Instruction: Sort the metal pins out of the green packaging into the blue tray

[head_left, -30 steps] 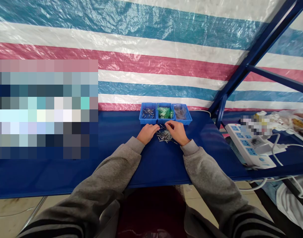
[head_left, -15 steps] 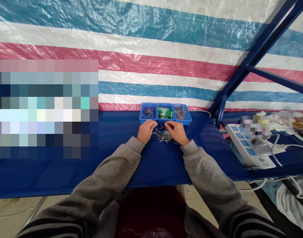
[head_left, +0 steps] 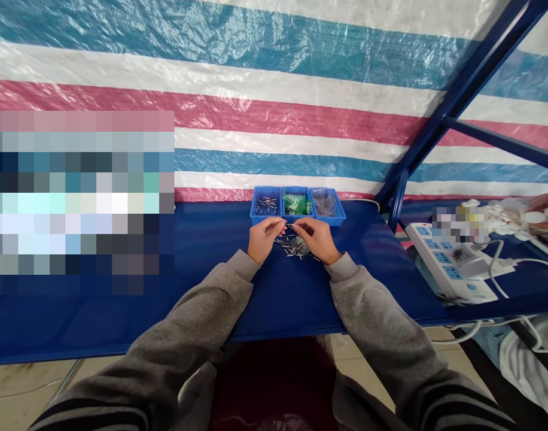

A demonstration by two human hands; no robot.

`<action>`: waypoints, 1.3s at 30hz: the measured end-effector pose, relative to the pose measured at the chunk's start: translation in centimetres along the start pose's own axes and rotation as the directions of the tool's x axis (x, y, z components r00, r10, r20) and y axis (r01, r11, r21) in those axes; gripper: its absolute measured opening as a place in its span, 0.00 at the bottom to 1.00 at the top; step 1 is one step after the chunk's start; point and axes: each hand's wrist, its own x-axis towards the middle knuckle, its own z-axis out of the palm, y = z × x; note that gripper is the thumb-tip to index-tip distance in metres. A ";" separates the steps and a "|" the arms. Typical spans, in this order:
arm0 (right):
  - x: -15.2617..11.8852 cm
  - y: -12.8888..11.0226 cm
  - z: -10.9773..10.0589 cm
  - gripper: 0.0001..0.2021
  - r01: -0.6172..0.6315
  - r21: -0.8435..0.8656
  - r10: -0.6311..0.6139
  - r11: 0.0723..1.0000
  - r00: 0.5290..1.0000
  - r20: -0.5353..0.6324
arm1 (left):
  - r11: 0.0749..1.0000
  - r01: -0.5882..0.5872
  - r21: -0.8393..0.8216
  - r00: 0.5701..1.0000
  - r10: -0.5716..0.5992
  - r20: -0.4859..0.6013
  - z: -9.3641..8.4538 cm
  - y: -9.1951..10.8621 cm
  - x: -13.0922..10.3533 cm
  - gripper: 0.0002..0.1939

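Observation:
My left hand is closed in a pinch, its fingertips at one end of a thin, rivet-like metal pin. From the other side my right hand pinches the same pin, so it spans the small gap between both hands. Below them on the blue table lies a loose pile of similar metal pins. A crumpled clear plastic bag lies in the pile, partly covered by my right hand. Fine detail of the pin is too small to make out.
Behind my hands stand three joined blue bins: one with metal pins, one with a green plastic bag, one with a clear bag. A power strip with cables lies right, beside a blue frame post. Part of another person's hand shows at far right.
My hands have come slightly closer together, and a pin now shows between the fingertips. The pile and bins stay put. At the far right, the other person's hand has shifted, with round white objects near it.

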 end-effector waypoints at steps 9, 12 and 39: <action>-0.1 -0.3 -0.2 0.23 -0.063 0.051 0.062 0.997 0.998 0.034 | 1.000 -0.020 0.022 0.999 0.020 0.039 0.1 0.2 -0.2 0.16; -0.1 -0.3 -0.2 0.23 -0.067 0.060 0.066 0.996 0.998 0.021 | 0.998 -0.042 0.049 0.998 0.040 0.047 0.0 0.5 -0.2 0.17; 0.0 0.6 0.0 0.18 -0.070 0.077 0.078 0.995 0.990 -0.115 | 0.702 -0.468 0.536 0.879 0.432 0.201 -0.4 0.9 -0.6 0.16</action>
